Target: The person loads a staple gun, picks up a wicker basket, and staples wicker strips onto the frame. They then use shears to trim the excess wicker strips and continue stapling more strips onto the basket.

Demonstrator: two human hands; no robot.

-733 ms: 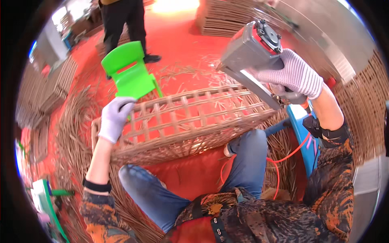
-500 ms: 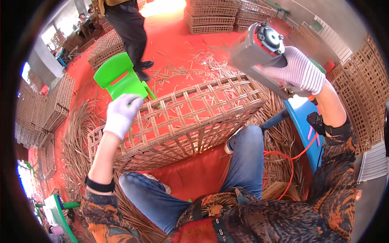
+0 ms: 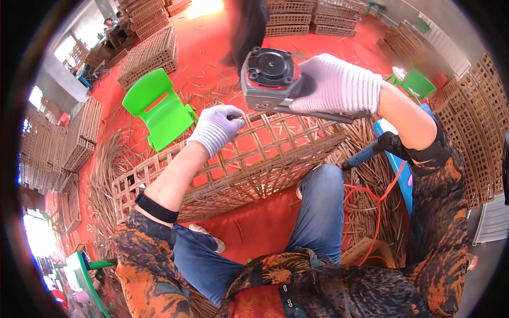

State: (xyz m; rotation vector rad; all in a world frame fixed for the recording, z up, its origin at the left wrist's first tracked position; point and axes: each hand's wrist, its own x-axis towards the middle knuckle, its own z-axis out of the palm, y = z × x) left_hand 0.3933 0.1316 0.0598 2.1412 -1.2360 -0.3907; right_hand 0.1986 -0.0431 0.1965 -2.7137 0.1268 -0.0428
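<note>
A woven rattan basket (image 3: 260, 161) stands tilted before my knees, its open lattice facing up. My right hand (image 3: 339, 87), in a striped white knit glove, is closed around a grey and black pneumatic nail gun (image 3: 270, 74). The gun's round black cap faces up, and its body hangs over the basket's far rim. Left of it, my gloved left hand (image 3: 217, 127) has its fingers bent and pinched together at the far rim. Its fingertips are partly hidden, and the rim appears to lie between them.
A green plastic chair (image 3: 159, 108) stands beyond the basket at left. A red air hose (image 3: 377, 222) loops beside a blue stool (image 3: 403, 183). Loose rattan strips (image 3: 106, 180) cover the red floor. Stacked baskets (image 3: 472, 132) line the sides; another person's dark-trousered leg (image 3: 248, 32) is blurred ahead.
The nail gun in my right hand has swung left and nearer the basket's far rim. My left hand has moved right along that rim. The other person has walked to the right.
</note>
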